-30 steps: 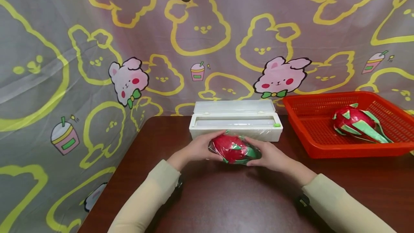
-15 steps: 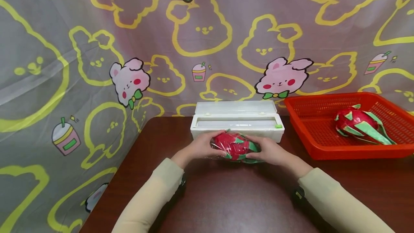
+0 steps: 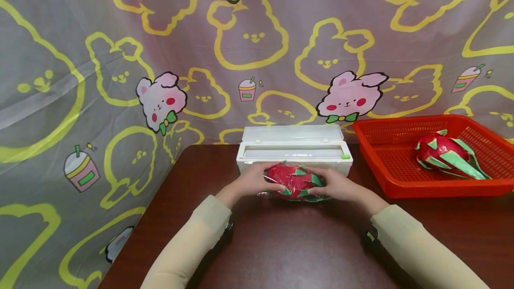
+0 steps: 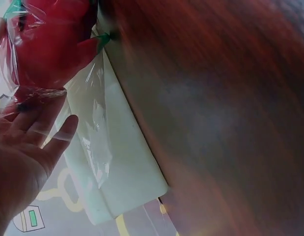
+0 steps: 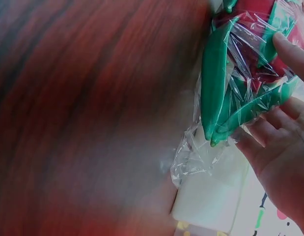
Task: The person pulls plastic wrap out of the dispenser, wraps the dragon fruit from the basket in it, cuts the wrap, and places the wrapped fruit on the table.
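Between both hands is a red dragon fruit (image 3: 290,181) with green scales, covered in clear cling film (image 5: 193,157). My left hand (image 3: 257,181) grips its left end, thumb in front and fingers behind. On the other end my right hand (image 3: 337,185) holds it, its thumb over the front near the green tips. Loose film hangs past the fruit in both wrist views. Right behind the fruit stands a white cling film dispenser (image 3: 245,164), its lid raised. In the left wrist view, the left fingers (image 4: 41,118) curl against the wrapped red side.
A red plastic basket (image 3: 395,187) stands at the right, with a second dragon fruit (image 3: 443,151) lying in it. The dark brown table (image 3: 297,244) reaches back to a patterned curtain (image 3: 281,35), which also hangs along the left side.
The wrapped dragon fruit has turned slightly and shifted a little to the right in both hands. Its green tips at the right end stick out more past the right thumb.
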### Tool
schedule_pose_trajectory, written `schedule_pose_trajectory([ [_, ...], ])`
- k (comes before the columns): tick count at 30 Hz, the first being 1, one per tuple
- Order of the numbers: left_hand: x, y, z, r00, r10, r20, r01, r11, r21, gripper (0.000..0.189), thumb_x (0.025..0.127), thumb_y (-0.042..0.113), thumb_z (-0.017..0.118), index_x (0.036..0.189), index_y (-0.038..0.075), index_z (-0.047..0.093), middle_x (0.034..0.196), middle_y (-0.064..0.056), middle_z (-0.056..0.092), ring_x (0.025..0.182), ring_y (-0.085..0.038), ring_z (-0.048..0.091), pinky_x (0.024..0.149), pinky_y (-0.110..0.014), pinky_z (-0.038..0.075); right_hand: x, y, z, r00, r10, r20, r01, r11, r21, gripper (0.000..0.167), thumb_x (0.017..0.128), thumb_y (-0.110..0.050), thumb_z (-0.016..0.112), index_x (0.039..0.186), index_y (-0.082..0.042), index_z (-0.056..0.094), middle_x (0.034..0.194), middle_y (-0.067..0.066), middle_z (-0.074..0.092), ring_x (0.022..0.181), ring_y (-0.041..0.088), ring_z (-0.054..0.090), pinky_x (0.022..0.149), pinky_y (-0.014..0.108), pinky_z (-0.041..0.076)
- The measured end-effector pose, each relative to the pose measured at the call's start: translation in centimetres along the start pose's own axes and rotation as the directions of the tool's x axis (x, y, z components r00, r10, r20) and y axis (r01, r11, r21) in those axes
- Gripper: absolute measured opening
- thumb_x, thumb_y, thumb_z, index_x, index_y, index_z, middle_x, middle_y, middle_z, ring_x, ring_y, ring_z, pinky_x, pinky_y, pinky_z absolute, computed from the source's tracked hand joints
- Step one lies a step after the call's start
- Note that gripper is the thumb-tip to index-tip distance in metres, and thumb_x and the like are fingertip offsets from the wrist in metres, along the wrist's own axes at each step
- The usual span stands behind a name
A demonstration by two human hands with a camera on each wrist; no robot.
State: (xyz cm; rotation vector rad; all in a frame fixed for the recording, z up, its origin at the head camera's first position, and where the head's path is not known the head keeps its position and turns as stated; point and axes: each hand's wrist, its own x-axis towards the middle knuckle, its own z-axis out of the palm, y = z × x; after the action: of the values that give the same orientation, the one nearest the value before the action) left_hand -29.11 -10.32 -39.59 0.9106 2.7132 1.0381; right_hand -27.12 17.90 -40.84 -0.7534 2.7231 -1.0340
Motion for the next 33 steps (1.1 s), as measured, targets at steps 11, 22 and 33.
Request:
schedule_pose_trajectory([
  [11,0.0,0.5,0.3,0.999,-0.013,-0.03,0.012,1.0,-0.023,0.07,0.072,0.05,0.083,0.131,0.021,0.06,0.11,0.009,0.063,0.099,-0.011,0.057,0.076,-0.025,0.052,0.0,0.4,-0.4,0.999,-0.025,0.035,0.024,1.0,0.016,0.077,0.084,-0.04,0.075,0.147,-0.009,0.044,0.129,0.011,0.057,0.11,0.025,0.051,0.09,0.043,0.048],
  [22,-0.3,0.2,0.3,0.999,-0.046,-0.025,0.044,0.996,-0.083,0.069,0.072,0.043,0.085,0.133,0.024,0.059,0.114,0.009,0.062,0.103,-0.012,0.057,0.077,-0.025,0.053,-0.1,0.0,-0.5,0.999,-0.044,0.023,0.044,0.999,-0.019,0.078,0.08,-0.039,0.079,0.144,-0.008,0.047,0.131,0.012,0.057,0.112,0.027,0.051,0.091,0.046,0.048],
  [33,0.1,0.1,0.0,1.0,-0.003,-0.007,0.003,0.999,-0.042,0.063,0.072,0.045,0.084,0.127,0.023,0.063,0.107,0.011,0.065,0.095,-0.009,0.06,0.075,-0.024,0.053,-0.1,-2.5,-0.4,0.975,-0.203,-0.095,0.185,0.968,-0.17,0.084,0.075,-0.039,0.083,0.145,-0.012,0.046,0.135,0.01,0.055,0.119,0.028,0.052,0.091,0.046,0.05],
])
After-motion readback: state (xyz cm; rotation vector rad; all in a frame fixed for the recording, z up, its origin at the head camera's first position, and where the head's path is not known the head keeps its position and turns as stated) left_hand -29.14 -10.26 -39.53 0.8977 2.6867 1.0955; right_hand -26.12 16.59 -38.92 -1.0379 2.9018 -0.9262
